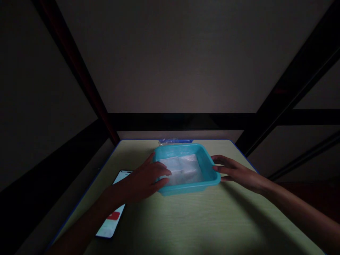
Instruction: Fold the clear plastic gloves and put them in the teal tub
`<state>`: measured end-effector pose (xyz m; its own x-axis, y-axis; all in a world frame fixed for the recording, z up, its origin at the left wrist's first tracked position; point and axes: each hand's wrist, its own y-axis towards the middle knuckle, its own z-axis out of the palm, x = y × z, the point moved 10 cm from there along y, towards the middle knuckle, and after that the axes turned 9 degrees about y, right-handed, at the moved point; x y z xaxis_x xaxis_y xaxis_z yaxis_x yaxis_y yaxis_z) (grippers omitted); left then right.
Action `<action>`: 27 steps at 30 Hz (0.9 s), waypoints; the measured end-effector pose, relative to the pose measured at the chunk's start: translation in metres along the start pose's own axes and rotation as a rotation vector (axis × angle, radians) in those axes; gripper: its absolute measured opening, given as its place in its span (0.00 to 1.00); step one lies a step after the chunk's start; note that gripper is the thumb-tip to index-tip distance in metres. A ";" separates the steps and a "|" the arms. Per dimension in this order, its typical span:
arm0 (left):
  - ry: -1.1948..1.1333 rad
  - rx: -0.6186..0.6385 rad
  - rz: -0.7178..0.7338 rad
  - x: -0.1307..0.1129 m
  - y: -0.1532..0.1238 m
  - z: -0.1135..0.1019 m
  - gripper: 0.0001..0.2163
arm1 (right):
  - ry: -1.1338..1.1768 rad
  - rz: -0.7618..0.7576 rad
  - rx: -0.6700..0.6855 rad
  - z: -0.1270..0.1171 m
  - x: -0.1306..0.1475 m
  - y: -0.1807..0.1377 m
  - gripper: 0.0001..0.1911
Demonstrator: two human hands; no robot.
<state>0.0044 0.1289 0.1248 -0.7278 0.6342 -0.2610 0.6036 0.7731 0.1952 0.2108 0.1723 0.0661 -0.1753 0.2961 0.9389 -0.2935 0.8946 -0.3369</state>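
A turquoise plastic tray (205,159) stands on the pale green table (202,219), near its far end. Clear plastic packets (183,169) lie inside it. My left hand (145,179) rests on the tray's left rim, fingers reaching over the edge toward the packets, thumb along the outside. My right hand (236,171) touches the tray's right rim with fingers stretched out. Neither hand lifts anything.
A phone (113,212) with a lit screen lies on the table at the left, partly under my left forearm. A clear plastic bag (174,141) sits behind the tray at the table's far edge. Dark frame bars rise around the table against a dim wall.
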 end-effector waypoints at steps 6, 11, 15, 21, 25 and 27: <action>-0.301 -0.284 -0.574 0.065 -0.038 0.000 0.27 | 0.187 0.045 0.093 0.009 -0.015 -0.002 0.14; -0.737 -0.124 -0.651 0.065 -0.045 0.045 0.28 | 0.264 0.052 0.103 0.016 -0.017 -0.003 0.12; -0.780 -0.134 -0.606 0.051 -0.042 0.042 0.30 | 0.297 0.062 0.081 0.020 -0.009 -0.011 0.13; -0.785 -0.374 -0.665 0.065 -0.043 -0.004 0.28 | 0.269 -0.045 0.107 0.034 0.039 -0.014 0.13; -0.799 -0.527 -0.784 0.092 -0.052 -0.044 0.23 | 0.247 -0.117 0.138 0.057 0.081 0.005 0.08; -0.802 -0.578 -0.810 0.107 -0.055 -0.062 0.20 | 0.231 -0.132 0.142 0.071 0.098 0.020 0.08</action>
<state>-0.1271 0.1555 0.1448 -0.2986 -0.0501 -0.9531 -0.2947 0.9547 0.0421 0.1205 0.1958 0.1466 0.0868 0.2636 0.9607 -0.4308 0.8794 -0.2024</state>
